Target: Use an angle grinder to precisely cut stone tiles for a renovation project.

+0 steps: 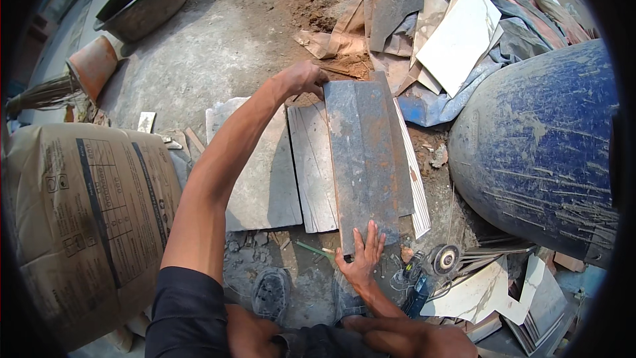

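Observation:
A long grey tile (pixel 363 159), dusty and stained rust-brown, lies lengthwise in front of me on other slabs. At its far left corner my left hand (pixel 306 81) is closed, its curled fingers against the edge; the fingertips are partly hidden. My right hand (pixel 363 257) rests on the near end, fingers spread flat over the surface and thumb by the left corner. Beneath and to the left are a pale board (pixel 313 166) and a wider grey slab (pixel 258 179). A ribbed white strip (pixel 414 172) shows along the right side.
An angle grinder (pixel 442 260) lies right of my right hand, near broken tiles (pixel 474 292). A scratched blue drum (pixel 536 146) stands at right, a brown paper sack (pixel 93 219) at left. White tile pieces (pixel 460 40) and sheeting are heaped at the far right; a basin (pixel 146 6) stands far left.

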Motion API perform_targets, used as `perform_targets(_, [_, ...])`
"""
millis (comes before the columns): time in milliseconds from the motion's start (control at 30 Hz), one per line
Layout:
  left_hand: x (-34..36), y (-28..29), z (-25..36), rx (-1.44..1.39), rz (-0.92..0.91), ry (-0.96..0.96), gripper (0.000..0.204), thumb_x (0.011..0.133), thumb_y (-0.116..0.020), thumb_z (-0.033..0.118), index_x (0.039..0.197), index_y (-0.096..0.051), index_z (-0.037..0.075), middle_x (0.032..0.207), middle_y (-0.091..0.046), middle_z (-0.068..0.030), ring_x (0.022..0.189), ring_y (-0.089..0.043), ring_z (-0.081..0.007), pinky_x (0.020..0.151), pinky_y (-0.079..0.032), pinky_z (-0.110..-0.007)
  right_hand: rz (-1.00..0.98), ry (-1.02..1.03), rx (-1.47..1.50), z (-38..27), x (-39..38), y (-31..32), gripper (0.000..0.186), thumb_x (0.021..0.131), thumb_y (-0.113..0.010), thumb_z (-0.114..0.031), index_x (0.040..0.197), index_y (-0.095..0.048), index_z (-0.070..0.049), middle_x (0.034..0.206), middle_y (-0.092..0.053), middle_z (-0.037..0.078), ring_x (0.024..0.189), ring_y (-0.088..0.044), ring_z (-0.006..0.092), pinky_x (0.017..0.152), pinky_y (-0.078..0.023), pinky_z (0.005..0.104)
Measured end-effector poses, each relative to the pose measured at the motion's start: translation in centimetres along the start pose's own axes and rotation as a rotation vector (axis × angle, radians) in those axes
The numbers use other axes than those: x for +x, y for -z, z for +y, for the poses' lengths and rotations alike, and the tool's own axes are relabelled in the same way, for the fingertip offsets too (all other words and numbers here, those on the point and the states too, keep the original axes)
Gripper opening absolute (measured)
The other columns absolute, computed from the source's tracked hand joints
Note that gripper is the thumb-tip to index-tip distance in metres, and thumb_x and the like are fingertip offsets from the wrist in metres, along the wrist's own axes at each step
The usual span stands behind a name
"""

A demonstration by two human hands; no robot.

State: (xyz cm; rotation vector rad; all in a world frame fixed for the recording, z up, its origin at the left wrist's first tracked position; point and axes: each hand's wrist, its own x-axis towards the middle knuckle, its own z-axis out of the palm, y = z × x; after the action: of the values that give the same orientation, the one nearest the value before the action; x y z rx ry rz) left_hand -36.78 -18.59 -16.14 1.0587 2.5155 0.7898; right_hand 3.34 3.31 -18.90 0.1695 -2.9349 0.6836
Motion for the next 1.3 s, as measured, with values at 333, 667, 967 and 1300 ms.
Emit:
perform_targets(333, [-0.1,-0.2,-1.0,-0.064,0.012,0.01,0.038,0.069,-0.077,0.019,0.099,-0.065,-0.002,0.092,-0.068,-0.015,0.084,-0.067,-0.0234,0.075,-0.054,-0.032,0.006,0.0,-0.003,-0.5,0.0,0.0,0.067,0.073,-0.066,-0.03,0.132,-0.041,-0.01,0.142,-0.028,0.024,0.133,-0.027,0.0382,0.107,-0.016,0.0555])
perform_targets(667, [-3.7,1.7,-0.8,0.366,0.083,0.172,0.058,0.075,-0.068,0.018,0.126,-0.045,0.003,0.124,-0.051,-0.0193,0.114,-0.049,-0.0349,0.094,-0.043,-0.039,0.005,0.11,0.228,1.0,-1.0,5.1,0.065,0.075,-0.072,-0.033,0.127,-0.044,-0.007,0.138,-0.033,0.024,0.128,-0.036,0.0353,0.104,-0.028,0.0491])
perform_targets(967, [-7.8,5.3,9.8,0.448,-0.07,0.217,0.063,0.075,-0.07,0.028,0.126,-0.046,0.001,0.131,-0.046,-0.0192,0.116,-0.048,-0.0355,0.096,-0.04,-0.042,0.024,-0.968,1.807,-0.2,-11.3,20.3,0.032,0.089,-0.058,-0.022,0.111,-0.059,0.001,0.105,-0.063,0.012,0.101,-0.059,0.0209,0.094,-0.042,0.0369])
perform_targets(1300, [-9.6,-2.2,23.5,0.552,-0.797,0.156,0.049,0.077,-0.068,0.037,0.109,-0.058,0.001,0.092,-0.065,-0.0182,0.089,-0.063,-0.0356,0.078,-0.049,-0.042,0.212,-0.906,0.047,13.0,-19.2,14.9,0.054,0.078,-0.068,-0.028,0.116,-0.049,0.005,0.108,-0.053,0.022,0.102,-0.054,0.0331,0.087,-0.043,0.0384])
